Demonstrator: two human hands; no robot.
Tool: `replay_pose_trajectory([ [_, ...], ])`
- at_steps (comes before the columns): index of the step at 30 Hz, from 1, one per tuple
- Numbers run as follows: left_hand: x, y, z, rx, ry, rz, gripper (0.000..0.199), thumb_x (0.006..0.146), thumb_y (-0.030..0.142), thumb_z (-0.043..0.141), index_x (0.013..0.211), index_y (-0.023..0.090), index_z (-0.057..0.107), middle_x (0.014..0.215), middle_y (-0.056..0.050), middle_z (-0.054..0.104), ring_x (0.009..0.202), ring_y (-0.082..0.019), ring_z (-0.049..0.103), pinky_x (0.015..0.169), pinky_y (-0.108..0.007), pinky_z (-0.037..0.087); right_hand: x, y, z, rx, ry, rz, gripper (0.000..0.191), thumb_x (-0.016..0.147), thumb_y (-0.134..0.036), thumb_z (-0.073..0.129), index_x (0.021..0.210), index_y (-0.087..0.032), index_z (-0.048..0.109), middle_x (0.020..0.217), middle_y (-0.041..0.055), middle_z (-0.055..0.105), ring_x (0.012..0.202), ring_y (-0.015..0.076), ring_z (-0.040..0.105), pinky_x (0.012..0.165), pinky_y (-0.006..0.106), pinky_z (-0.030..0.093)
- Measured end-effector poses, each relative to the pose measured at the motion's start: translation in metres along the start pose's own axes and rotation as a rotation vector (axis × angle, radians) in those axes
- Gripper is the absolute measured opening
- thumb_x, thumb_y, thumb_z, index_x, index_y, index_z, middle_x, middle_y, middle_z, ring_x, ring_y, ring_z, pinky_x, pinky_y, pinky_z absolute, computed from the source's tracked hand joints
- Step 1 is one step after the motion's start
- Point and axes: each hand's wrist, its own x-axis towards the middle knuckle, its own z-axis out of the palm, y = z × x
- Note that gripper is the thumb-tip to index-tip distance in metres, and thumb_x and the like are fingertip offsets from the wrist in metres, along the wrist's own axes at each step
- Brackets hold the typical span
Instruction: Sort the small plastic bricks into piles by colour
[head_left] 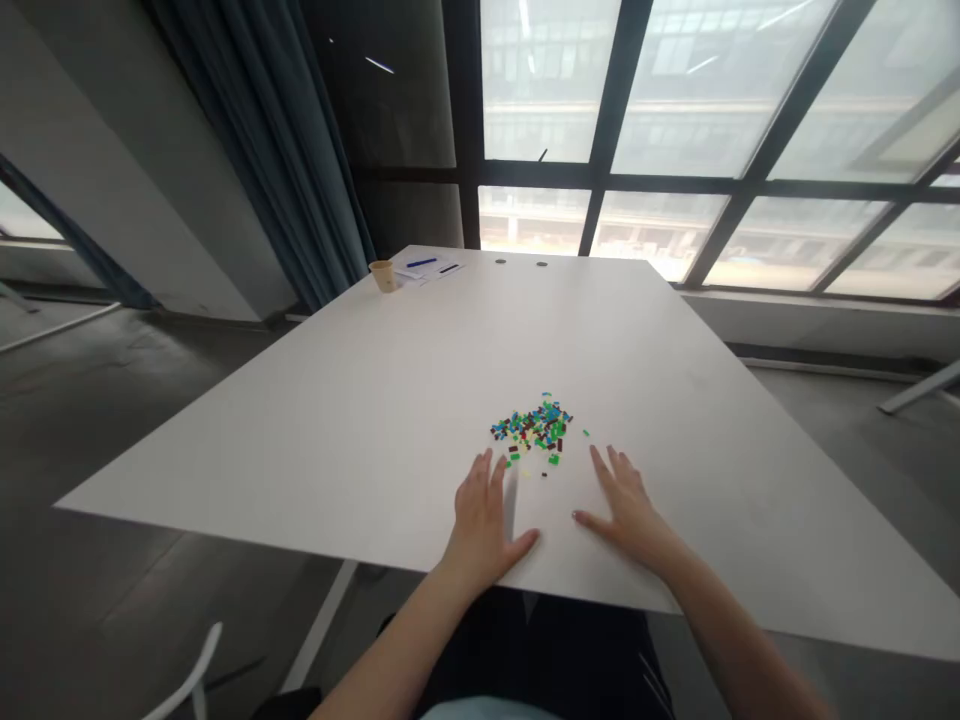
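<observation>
A loose heap of small building bricks (534,425) in green, blue, dark red, white and yellow lies on the white table, with a few strays around it. My left hand (480,515) rests near the table's front edge, fingers stretched forward and thumb out to the side. Its fingertips are close to the heap's near left side, by a few green bricks (514,457). To the right of the heap is my right hand (626,507), fingers spread, with a single small green brick (586,433) just beyond its fingertips. Neither hand holds anything.
The white table (300,450) reaches away toward large windows. On its far left stand a paper cup (384,276) and sheets of paper (412,272) with a blue pen (421,262) on them. Two dark round discs (541,264) sit at the far edge. A white chair part (191,680) shows lower left.
</observation>
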Motion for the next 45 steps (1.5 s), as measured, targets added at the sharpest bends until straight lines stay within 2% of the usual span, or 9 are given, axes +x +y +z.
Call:
replay_pose_trajectory([
  [2, 0.028, 0.002, 0.007, 0.092, -0.163, -0.157, 0.112, 0.057, 0.065, 0.062, 0.142, 0.014, 0.011, 0.148, -0.025, 0.007, 0.135, -0.044, 0.002, 0.102, -0.063, 0.013, 0.01, 0.0, 0.01, -0.042, -0.071, 0.047, 0.105, 0.065, -0.059, 0.063, 0.145, -0.019, 0.009, 0.149, 0.0209, 0.007, 0.137, 0.0369, 0.003, 0.106, 0.054, 0.017],
  [6, 0.065, -0.008, 0.016, 0.179, -0.326, -0.275, 0.128, 0.048, 0.075, 0.059, 0.144, 0.012, 0.002, 0.148, -0.024, -0.01, 0.134, -0.043, -0.011, 0.103, -0.062, 0.004, 0.033, -0.001, 0.019, -0.073, -0.105, 0.061, 0.12, 0.056, -0.065, 0.066, 0.145, -0.02, -0.001, 0.149, 0.0222, -0.001, 0.136, 0.0382, -0.003, 0.107, 0.054, 0.01],
  [14, 0.118, -0.043, 0.028, 0.182, -0.314, -0.008, 0.118, 0.056, 0.076, 0.052, 0.144, 0.016, 0.002, 0.15, -0.021, 0.002, 0.138, -0.036, 0.0, 0.107, -0.056, 0.005, 0.096, -0.002, 0.022, -0.048, -0.145, -0.032, 0.127, 0.047, -0.075, 0.063, 0.145, -0.022, 0.002, 0.15, 0.0198, -0.004, 0.135, 0.0403, -0.005, 0.107, 0.054, 0.007],
  [20, 0.155, -0.05, 0.033, 0.077, -0.341, 0.172, 0.106, 0.065, 0.068, 0.052, 0.144, 0.016, 0.006, 0.149, -0.016, 0.018, 0.138, -0.03, 0.012, 0.11, -0.052, 0.007, 0.145, 0.004, 0.019, -0.021, -0.227, -0.224, 0.13, 0.04, -0.073, 0.068, 0.145, -0.02, 0.01, 0.15, 0.0211, 0.005, 0.136, 0.04, 0.0, 0.108, 0.054, 0.008],
  [27, 0.147, -0.057, 0.023, -0.11, -0.388, 0.328, 0.099, 0.067, 0.064, 0.054, 0.143, 0.014, 0.014, 0.146, -0.017, 0.027, 0.134, -0.028, 0.026, 0.11, -0.045, 0.018, 0.137, 0.005, 0.023, 0.11, -0.264, -0.464, 0.123, 0.048, -0.072, 0.066, 0.144, -0.012, 0.017, 0.146, 0.0194, 0.023, 0.136, 0.031, 0.017, 0.11, 0.046, 0.016],
  [31, 0.139, -0.058, 0.021, -0.08, -0.417, 0.371, 0.121, 0.052, 0.072, 0.06, 0.143, 0.008, 0.011, 0.149, -0.022, 0.011, 0.138, -0.033, 0.01, 0.11, -0.046, 0.016, 0.122, 0.0, 0.026, 0.065, -0.225, -0.416, 0.129, 0.045, -0.074, 0.065, 0.144, -0.011, 0.011, 0.15, 0.0196, 0.004, 0.138, 0.0315, 0.004, 0.11, 0.046, 0.016],
  [34, 0.145, -0.062, 0.022, -0.014, -0.419, 0.354, 0.122, 0.052, 0.075, 0.057, 0.143, 0.008, 0.01, 0.149, -0.021, 0.009, 0.138, -0.033, 0.005, 0.111, -0.048, 0.011, 0.128, -0.007, 0.03, 0.018, -0.24, -0.383, 0.134, 0.041, -0.077, 0.063, 0.144, -0.008, 0.011, 0.149, 0.0215, 0.005, 0.138, 0.0331, 0.002, 0.11, 0.048, 0.014],
  [40, 0.158, -0.089, 0.016, -0.022, -0.433, 0.391, 0.088, 0.075, 0.06, 0.048, 0.141, 0.009, 0.02, 0.145, -0.019, 0.027, 0.136, -0.026, 0.023, 0.111, -0.041, 0.02, 0.157, -0.026, 0.044, 0.012, -0.228, -0.428, 0.103, 0.066, -0.071, 0.053, 0.14, -0.004, 0.026, 0.145, 0.0198, 0.025, 0.136, 0.0296, 0.018, 0.111, 0.044, 0.019],
  [45, 0.149, -0.128, -0.001, 0.006, -0.307, 0.344, 0.059, 0.087, 0.036, 0.036, 0.138, 0.009, 0.026, 0.144, -0.016, 0.032, 0.134, -0.022, 0.028, 0.111, -0.041, 0.024, 0.175, -0.072, 0.071, 0.026, -0.121, -0.464, 0.075, 0.083, -0.054, 0.041, 0.138, -0.005, 0.031, 0.144, 0.0173, 0.031, 0.134, 0.0282, 0.025, 0.11, 0.045, 0.022],
])
